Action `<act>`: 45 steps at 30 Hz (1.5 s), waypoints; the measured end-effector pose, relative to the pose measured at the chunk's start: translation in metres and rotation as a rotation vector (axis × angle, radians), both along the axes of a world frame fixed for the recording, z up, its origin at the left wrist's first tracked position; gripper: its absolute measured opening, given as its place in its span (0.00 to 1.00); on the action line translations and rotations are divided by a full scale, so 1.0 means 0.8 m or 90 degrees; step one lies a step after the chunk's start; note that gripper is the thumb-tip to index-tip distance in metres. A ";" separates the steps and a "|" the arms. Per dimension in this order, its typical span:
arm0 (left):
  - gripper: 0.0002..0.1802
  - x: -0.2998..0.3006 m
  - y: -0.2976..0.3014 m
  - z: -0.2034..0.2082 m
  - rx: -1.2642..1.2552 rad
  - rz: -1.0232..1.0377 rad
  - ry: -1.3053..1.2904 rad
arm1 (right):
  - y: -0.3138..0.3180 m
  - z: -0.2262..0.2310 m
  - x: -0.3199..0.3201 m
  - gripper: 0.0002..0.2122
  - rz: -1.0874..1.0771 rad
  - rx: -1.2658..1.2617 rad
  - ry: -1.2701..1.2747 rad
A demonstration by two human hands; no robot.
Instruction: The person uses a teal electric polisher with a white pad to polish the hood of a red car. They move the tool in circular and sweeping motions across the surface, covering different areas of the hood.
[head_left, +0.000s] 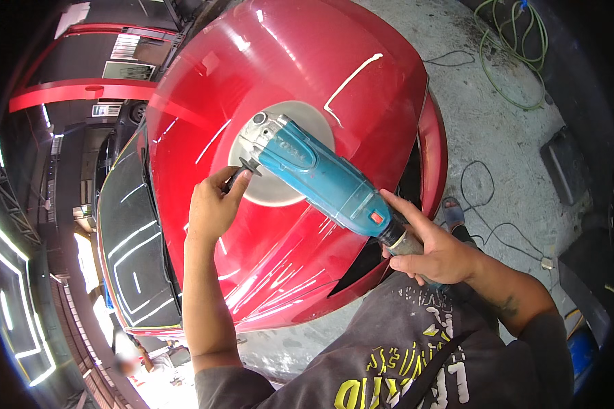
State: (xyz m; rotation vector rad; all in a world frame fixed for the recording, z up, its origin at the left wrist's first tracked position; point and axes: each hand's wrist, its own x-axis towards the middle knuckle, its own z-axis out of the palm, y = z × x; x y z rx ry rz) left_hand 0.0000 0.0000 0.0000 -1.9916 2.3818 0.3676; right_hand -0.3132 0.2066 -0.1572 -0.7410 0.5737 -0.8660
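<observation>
A teal power polisher [324,177] lies across the glossy red car hood [300,54], its metal head toward the upper left. Under that head a broad, pale round pad [312,116] rests on the paint. My left hand [215,204] is closed around the black side handle [250,165]. At the tool's rear end, my right hand [433,249] wraps around the grip, just behind an orange-red switch [376,217]. A cream-white bent line [351,80] runs over the hood beyond the pad; whether it is compound or a reflection I cannot tell.
The windshield [136,252] is on the left, with a red beam [82,95] beyond it. On the concrete floor to the right are a coiled green hose [501,85], a dark cable [492,187] and a black case [566,167]. My foot [452,213] stands beside the bumper.
</observation>
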 end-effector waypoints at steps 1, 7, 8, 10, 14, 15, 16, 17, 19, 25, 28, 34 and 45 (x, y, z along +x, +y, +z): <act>0.23 0.000 0.000 -0.001 0.003 0.006 0.001 | 0.000 0.000 -0.001 0.50 0.008 0.014 -0.002; 0.22 0.000 0.003 -0.006 0.006 0.032 0.003 | -0.010 -0.002 -0.017 0.51 0.036 0.017 -0.001; 0.22 -0.001 0.003 -0.008 0.000 0.039 0.011 | -0.014 -0.003 -0.022 0.51 0.042 0.012 0.005; 0.22 0.002 0.004 -0.015 -0.005 0.038 0.034 | -0.017 -0.004 -0.026 0.50 0.038 -0.010 0.011; 0.22 -0.007 0.006 -0.018 0.002 0.060 0.039 | -0.020 -0.011 -0.033 0.49 0.035 -0.032 0.019; 0.22 -0.007 0.007 -0.021 -0.002 0.061 0.045 | -0.020 -0.011 -0.035 0.49 0.038 -0.032 0.019; 0.22 -0.006 0.007 -0.024 -0.007 0.062 0.050 | -0.021 -0.012 -0.036 0.49 0.040 -0.031 0.018; 0.22 -0.006 0.008 -0.026 -0.011 0.063 0.056 | -0.022 -0.012 -0.037 0.49 0.042 -0.031 0.017; 0.23 -0.006 0.010 -0.024 -0.009 0.072 0.050 | -0.025 -0.011 -0.040 0.49 0.052 -0.027 0.008; 0.23 -0.007 0.015 -0.019 -0.009 0.096 0.030 | -0.034 -0.010 -0.049 0.50 0.086 -0.016 -0.003; 0.22 -0.006 0.020 -0.020 -0.008 0.096 0.041 | -0.038 -0.009 -0.049 0.51 0.096 -0.020 0.000; 0.22 -0.005 0.027 -0.027 -0.018 0.110 0.058 | -0.047 -0.012 -0.055 0.52 0.115 -0.020 0.002; 0.21 0.018 0.080 -0.052 -0.034 0.231 0.096 | -0.073 -0.034 -0.059 0.50 0.216 -0.059 -0.004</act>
